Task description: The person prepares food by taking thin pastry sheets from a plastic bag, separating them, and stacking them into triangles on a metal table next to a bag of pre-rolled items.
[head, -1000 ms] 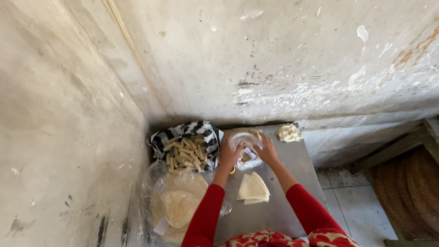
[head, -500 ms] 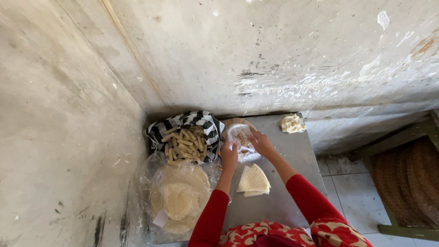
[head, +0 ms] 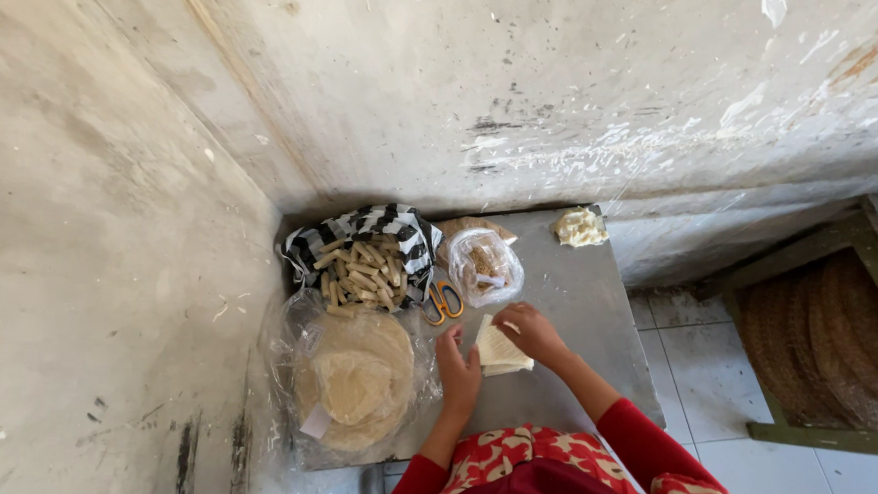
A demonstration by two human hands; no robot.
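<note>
A pale folded wrapper sheet (head: 500,354) lies on the grey table (head: 582,310). My right hand (head: 529,334) rests on its upper right edge, fingers curled over it. My left hand (head: 458,374) sits at its left edge, touching or just beside it. Behind the hands stands a clear plastic bag with brownish filling (head: 485,265). Yellow-handled scissors (head: 444,302) lie left of that bag.
A striped black-and-white bag holds several rolled pastry sticks (head: 360,266) at the table's back left. Round flat wrappers in clear plastic (head: 356,382) lie front left. A pale dough lump (head: 580,227) sits at the back right. Concrete walls enclose the corner; a woven mat (head: 845,346) lies right.
Both hands have drawn back from the clear filling bag to the folded wrapper nearer me. The bag now stands alone, and the scissors show.
</note>
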